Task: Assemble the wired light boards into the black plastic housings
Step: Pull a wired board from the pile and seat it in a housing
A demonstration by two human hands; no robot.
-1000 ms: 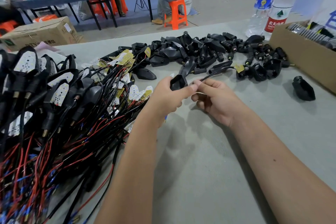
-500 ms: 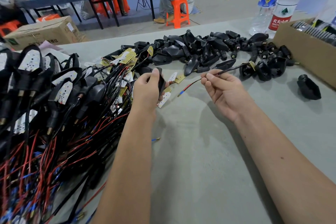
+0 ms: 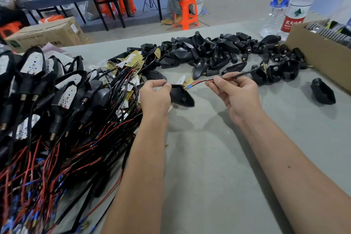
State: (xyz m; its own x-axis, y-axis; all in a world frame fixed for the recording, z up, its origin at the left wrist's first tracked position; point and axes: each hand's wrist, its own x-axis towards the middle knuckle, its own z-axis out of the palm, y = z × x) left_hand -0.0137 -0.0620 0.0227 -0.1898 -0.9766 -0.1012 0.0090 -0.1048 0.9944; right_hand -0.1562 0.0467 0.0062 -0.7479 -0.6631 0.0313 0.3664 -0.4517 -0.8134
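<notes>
My left hand (image 3: 154, 97) grips a black plastic housing (image 3: 182, 97) just above the grey table. My right hand (image 3: 235, 92) pinches a red and black wire (image 3: 201, 82) whose blue-tipped ends sit at the housing's top edge. The wire's black sleeve runs up and right toward the loose housings. A heap of empty black housings (image 3: 209, 53) lies across the far side of the table. Loose yellow and white light boards (image 3: 133, 61) with wires lie left of that heap.
A big pile of assembled units with red, black and blue wires (image 3: 47, 119) fills the left side. A cardboard box (image 3: 319, 59) stands at the right, two water bottles (image 3: 288, 5) behind it. One single housing (image 3: 322, 91) lies apart near the box.
My left hand has turned the housing so its dark shell faces me. The wire ends have come from the open table up to the housing's edge. My right hand stays pinched on the wire.
</notes>
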